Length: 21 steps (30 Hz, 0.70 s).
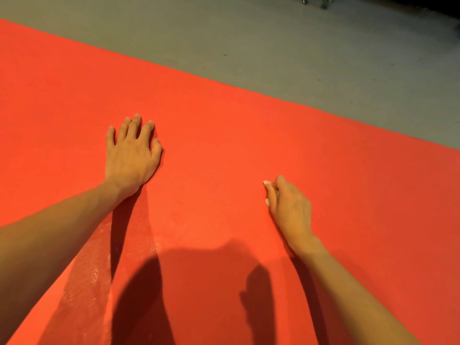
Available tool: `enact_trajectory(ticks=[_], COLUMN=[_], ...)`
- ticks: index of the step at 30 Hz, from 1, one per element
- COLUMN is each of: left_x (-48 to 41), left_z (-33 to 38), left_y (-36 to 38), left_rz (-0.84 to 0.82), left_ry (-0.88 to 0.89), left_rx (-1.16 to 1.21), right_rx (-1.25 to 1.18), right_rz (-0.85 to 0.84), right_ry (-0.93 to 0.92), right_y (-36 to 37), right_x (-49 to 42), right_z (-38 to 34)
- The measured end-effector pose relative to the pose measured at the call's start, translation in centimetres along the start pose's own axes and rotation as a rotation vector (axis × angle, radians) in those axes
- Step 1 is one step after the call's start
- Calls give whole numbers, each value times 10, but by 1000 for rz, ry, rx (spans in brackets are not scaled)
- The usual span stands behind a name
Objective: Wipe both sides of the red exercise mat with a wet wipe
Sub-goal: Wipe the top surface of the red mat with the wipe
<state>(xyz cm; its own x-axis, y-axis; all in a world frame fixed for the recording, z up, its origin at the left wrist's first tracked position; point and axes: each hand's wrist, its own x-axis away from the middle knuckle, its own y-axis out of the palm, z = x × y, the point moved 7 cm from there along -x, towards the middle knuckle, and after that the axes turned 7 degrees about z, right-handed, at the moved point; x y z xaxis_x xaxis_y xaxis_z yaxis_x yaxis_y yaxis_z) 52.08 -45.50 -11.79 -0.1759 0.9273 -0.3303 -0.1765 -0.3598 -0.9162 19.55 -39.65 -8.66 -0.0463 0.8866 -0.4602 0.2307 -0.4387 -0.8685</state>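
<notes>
The red exercise mat (224, 150) lies flat on the floor and fills most of the view. My left hand (130, 151) presses flat on it, fingers spread, left of centre. My right hand (288, 207) rests on the mat to the right with its fingers curled under. Small white bits of a wet wipe (266, 183) show at its fingertips; the rest of the wipe is hidden beneath the hand. A damp, shiny streak (87, 270) runs along the mat beside my left forearm.
Grey floor (298, 46) lies beyond the mat's far edge, which runs diagonally from upper left to right. Small metal legs or wheels (305, 0) show at the top edge. Shadows of my head and arms fall on the near part of the mat.
</notes>
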Motion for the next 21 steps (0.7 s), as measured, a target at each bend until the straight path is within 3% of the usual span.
enact_trajectory(ticks=[5, 12, 17, 21], left_x=[-1, 12, 117, 192], left_z=[1, 12, 69, 86], left_y=[-1, 2, -17, -43], left_rz=[19, -38, -129, -172], left_ry=[14, -45, -17, 49], left_rx=[-3, -1, 86, 11], right_rx=[-116, -156, -175, -201], right_rz=[3, 5, -9, -19], right_ry=[-219, -200, -169, -108], right_y=[2, 3, 2, -3], right_x=[39, 37, 35, 34], right_z=[-62, -59, -56, -57])
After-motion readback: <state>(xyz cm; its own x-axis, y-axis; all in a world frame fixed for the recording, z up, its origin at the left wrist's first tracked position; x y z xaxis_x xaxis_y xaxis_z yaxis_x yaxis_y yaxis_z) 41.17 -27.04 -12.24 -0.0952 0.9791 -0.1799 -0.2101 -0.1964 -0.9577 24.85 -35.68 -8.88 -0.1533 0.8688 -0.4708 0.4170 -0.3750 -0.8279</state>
